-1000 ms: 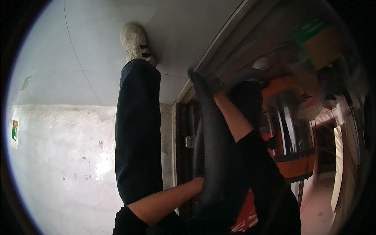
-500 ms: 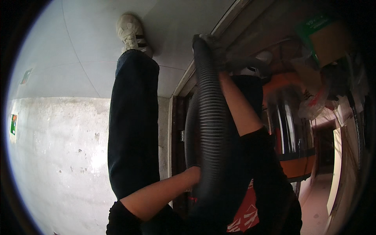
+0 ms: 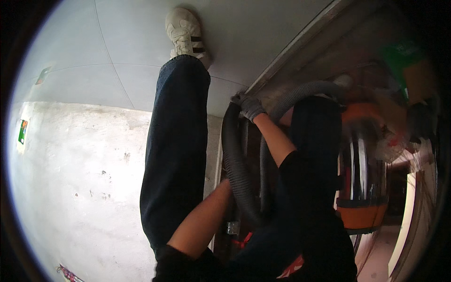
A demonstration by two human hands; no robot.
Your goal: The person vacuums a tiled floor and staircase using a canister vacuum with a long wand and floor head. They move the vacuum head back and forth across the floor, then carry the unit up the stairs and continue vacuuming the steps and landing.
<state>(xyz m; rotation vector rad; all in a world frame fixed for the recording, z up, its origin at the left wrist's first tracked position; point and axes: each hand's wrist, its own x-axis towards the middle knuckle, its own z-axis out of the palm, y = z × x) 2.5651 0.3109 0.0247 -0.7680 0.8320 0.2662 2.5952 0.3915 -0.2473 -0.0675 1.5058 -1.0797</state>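
A dark grey ribbed hose hangs in a loop in front of me, its upper end beside the door frame. My right hand, in a grey glove, is closed around the hose close to that upper end. From below, my left forearm reaches up to the hose's middle; the hand itself is hidden behind the hose, so its fingers do not show. Another stretch of the hose curves over toward a vacuum cleaner with a shiny metal drum and orange top and base.
My leg in dark trousers and a white shoe stands on the grey floor. A long raised sill runs along its right side. A pale scuffed wall is at left. A green and brown box and plastic bags lie at right.
My right hand and the hose's upper end have come nearer to me, and the hose has swung into a more bent curve. The whole view has shifted slightly.
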